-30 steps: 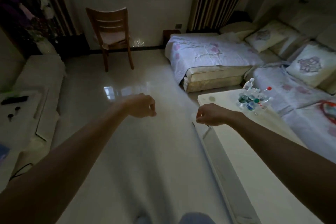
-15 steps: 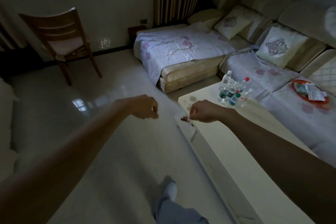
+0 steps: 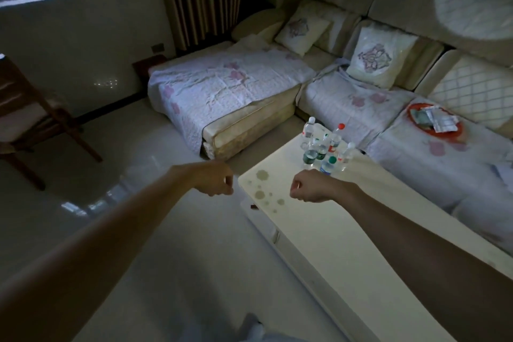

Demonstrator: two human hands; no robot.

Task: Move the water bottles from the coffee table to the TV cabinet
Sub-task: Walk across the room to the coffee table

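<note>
Several clear water bottles (image 3: 323, 148) with white, red and green caps stand clustered at the far end of the long white coffee table (image 3: 333, 236). My right hand (image 3: 311, 186) hovers over the table just in front of the bottles, fingers curled into a loose fist, holding nothing. My left hand (image 3: 213, 179) is held out over the floor to the left of the table's far corner, also curled shut and empty. The TV cabinet is out of view.
A cream corner sofa (image 3: 374, 69) with a quilted cover and cushions runs behind and to the right of the table. A red tray (image 3: 433, 121) with papers lies on the sofa. A wooden chair (image 3: 30, 116) stands at the left on the glossy floor.
My view has swung right, away from the TV cabinet and chair, toward the sofa and coffee table. The bottles are now closer to my right hand. Both hands stay curled and empty.
</note>
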